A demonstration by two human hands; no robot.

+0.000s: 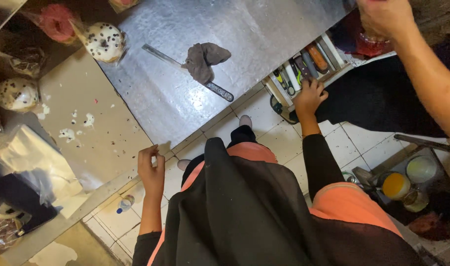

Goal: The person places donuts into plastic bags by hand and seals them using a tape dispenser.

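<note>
My right hand [311, 96] reaches into an open drawer [273, 90] under the steel table [244, 29]. Its fingers are curled over the handles of several tools [304, 64]; whether it grips one is hidden. My left hand [151, 169] rests at the table's near corner, fingers bent against the edge, nothing in it. On the table lies a long metal knife [158, 53], partly under a crumpled grey cloth [204, 59]. I wear a black apron [254, 212] over an orange top.
Another person's bare arm [422, 64] reaches in at the top right. Wrapped white treats with dark specks [104, 42] [17, 93] sit on the beige counter [102, 148] at left. A small bottle [124, 203] lies on the tiled floor. Jars [396, 185] stand at right.
</note>
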